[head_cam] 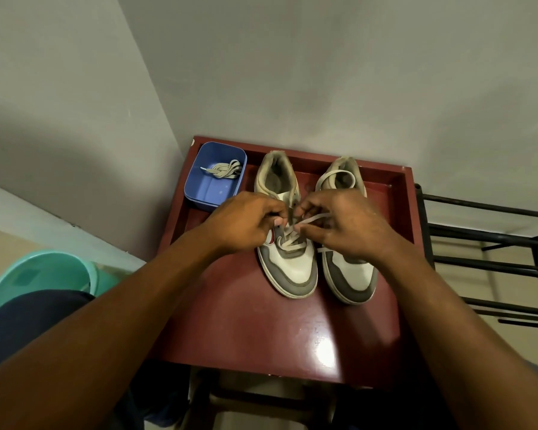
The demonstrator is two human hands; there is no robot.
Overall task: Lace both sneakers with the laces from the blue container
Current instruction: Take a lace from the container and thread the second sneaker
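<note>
Head camera view, looking down on a glossy dark red table [261,321] set into the corner of a grey wall [292,72], with two grey-and-white sneakers side by side at the middle of the frame, toes toward the bottom edge. The first sneaker [295,268], just left of centre, has a pale lace [292,243] crossed through its lower eyelets, and both hands are at work above its tongue. The left hand [246,225] is curled, thumb and fingertips pinching the lace at the sneaker's left side. The right hand [339,225] is also curled and pinches a free strand of the same lace that runs up and to the right between its fingers. This hand covers the middle of the second sneaker [354,274], which stands just right of the first; a pale loop of lace lies across its heel opening, and whether any lace passes through its eyelets cannot be told. In the upper left corner of the table sits the blue container [210,189], close beside the first sneaker's heel, with a bundled spare lace [225,170] lying in its far end. At the lower left of the frame are a teal bucket [44,271] and a fold of dark blue cloth [28,321]. A black metal rack [494,237] stands at the right edge.
</note>
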